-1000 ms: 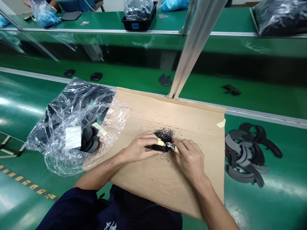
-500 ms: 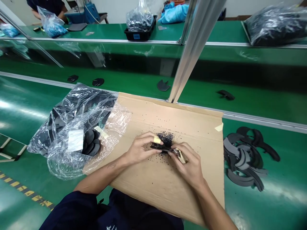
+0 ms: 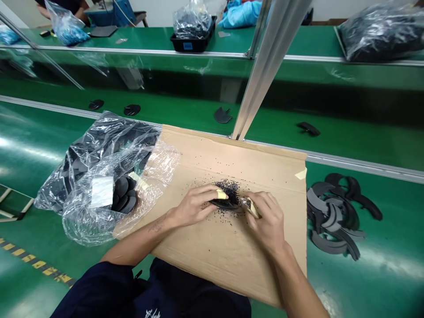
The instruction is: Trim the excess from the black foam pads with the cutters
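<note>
My left hand (image 3: 195, 204), with a yellow wrap on one finger, pinches a flat black piece (image 3: 225, 204) over the cardboard sheet (image 3: 198, 251). At that piece's right end, my right hand (image 3: 266, 214) is closed around a small tool (image 3: 249, 206) with a shiny metal tip and a pale body; its exact kind cannot be made out. Small black bits (image 3: 228, 185) lie in a pile just behind the piece and are scattered around it.
A clear plastic bag (image 3: 86, 172) of black pieces lies at left. Curved black parts (image 3: 334, 212) are heaped at right. A metal post (image 3: 261, 75) rises behind the cardboard. Black parts lie on the green belt (image 3: 182, 106). A person (image 3: 79, 11) is at the far left.
My right hand and the tool have shifted slightly right, away from the middle of the black piece. My left hand still holds the piece. The whole view has moved a little.
</note>
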The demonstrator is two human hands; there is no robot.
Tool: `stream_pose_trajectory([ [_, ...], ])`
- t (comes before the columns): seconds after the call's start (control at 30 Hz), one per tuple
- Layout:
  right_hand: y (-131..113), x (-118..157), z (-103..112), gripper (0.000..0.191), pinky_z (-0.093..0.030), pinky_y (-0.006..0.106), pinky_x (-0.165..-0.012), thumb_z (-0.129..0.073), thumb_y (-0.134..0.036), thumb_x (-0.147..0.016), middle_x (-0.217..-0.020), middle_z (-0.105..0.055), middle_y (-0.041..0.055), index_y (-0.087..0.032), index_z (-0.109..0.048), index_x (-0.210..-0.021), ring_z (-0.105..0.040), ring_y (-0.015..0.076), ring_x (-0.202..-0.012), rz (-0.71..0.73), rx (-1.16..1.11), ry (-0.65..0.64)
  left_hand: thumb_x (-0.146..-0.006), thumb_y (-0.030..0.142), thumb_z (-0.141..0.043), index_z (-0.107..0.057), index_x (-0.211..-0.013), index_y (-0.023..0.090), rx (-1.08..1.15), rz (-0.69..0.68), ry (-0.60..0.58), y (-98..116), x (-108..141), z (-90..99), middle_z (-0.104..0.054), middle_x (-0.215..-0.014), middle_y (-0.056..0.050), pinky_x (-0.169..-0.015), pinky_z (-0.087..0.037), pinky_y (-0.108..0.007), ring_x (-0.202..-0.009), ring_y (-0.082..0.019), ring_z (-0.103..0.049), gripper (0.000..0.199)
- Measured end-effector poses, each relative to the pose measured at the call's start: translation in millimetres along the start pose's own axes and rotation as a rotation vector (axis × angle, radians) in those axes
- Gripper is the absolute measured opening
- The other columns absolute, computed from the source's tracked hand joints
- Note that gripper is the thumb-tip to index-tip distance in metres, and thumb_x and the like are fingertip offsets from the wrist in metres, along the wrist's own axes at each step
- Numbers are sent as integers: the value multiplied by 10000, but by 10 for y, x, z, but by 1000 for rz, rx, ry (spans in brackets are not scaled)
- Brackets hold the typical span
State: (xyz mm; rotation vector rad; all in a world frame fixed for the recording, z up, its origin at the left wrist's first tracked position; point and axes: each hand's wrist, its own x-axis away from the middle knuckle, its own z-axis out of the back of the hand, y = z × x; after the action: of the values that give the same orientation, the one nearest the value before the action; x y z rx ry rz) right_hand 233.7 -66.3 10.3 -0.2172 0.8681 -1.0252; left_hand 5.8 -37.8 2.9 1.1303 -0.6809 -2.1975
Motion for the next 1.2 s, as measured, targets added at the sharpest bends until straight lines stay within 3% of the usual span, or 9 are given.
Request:
stream_pose_trajectory([
  [0.13, 76, 52, -29, 315, -447, 344, -667, -512, -23, -864, -967, -704, 99, -162, -643, -1116, -587, 224, -811, 68, 125, -113, -953, 113, -569, -657, -1164, 128, 69, 18, -39, 25, 13, -8, -713, -1047, -110, -817, -619, -320, -964, -180, -690, 229],
  [0.27, 79, 71, -23, 313, -462, 347, -685, -517, -42, -878, -972, -703, 93, -174, -636, -1136, -596, 220, -818, 75, 81, -150, -950, 133, -599, -663, -1165, 135, 92, 24, -38, 16, 30, -15, -722, -1047, -111, -815, -621, -325, -960, -183, -695, 224],
  [0.5, 63, 47, -11, 285, -445, 335, -647, -512, -54, -911, -944, -713, 90, -170, -663, -1123, -595, 210, -788, 104, 115, -133, -946, 130, -606, -657, -1203, 150, 110, 16, -37, 2, 38, -15, -721, -1066, -105, -855, -624, -351, -999, -189, -694, 262],
  [0.73, 19, 47, 19, 260, -382, 342, -622, -534, -69, -932, -788, -665, 58, -177, -702, -1098, -551, 206, -738, 113, 249, -112, -950, 113, -598, -671, -1183, 163, 116, -3, -21, 7, 41, -24, -718, -1061, -96, -842, -625, -330, -987, -176, -697, 249],
  [1.2, -61, 41, -1, 194, -369, 326, -610, -550, -67, -959, -771, -692, 42, -175, -703, -1008, -539, 164, -663, 138, 344, -82, -943, 114, -603, -662, -1203, 166, 141, -29, -30, 1, 56, -16, -714, -1069, -97, -808, -624, -314, -974, -171, -698, 271],
])
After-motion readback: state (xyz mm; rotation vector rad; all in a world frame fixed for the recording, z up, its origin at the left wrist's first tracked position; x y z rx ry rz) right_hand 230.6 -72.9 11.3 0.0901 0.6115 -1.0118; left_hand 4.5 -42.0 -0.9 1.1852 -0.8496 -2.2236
